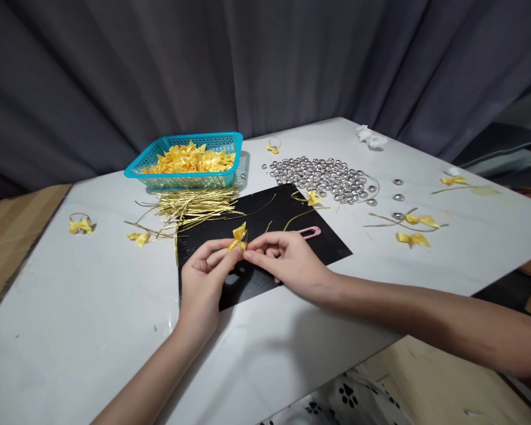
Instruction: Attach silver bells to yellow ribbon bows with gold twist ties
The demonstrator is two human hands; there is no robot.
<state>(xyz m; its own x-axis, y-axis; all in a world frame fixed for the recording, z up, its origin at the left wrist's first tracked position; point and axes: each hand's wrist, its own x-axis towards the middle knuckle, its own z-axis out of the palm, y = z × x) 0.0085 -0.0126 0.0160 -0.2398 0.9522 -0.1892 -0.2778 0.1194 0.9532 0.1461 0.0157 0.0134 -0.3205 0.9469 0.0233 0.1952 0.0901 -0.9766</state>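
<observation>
Seemingly, yellow bow (239,234) points upward, long axis slightly tilted; both hands (206,268) pinch it.

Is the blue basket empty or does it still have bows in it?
Not empty: yellow bows are heaped inside the blue basket.

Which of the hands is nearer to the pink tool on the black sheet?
Right. The right hand is close beside the pink tool, at its left end; the left hand is farther left, holding a yellow bow.

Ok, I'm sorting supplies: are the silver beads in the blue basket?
No, the silver beads lie on the table; the basket holds yellow bows.
</observation>
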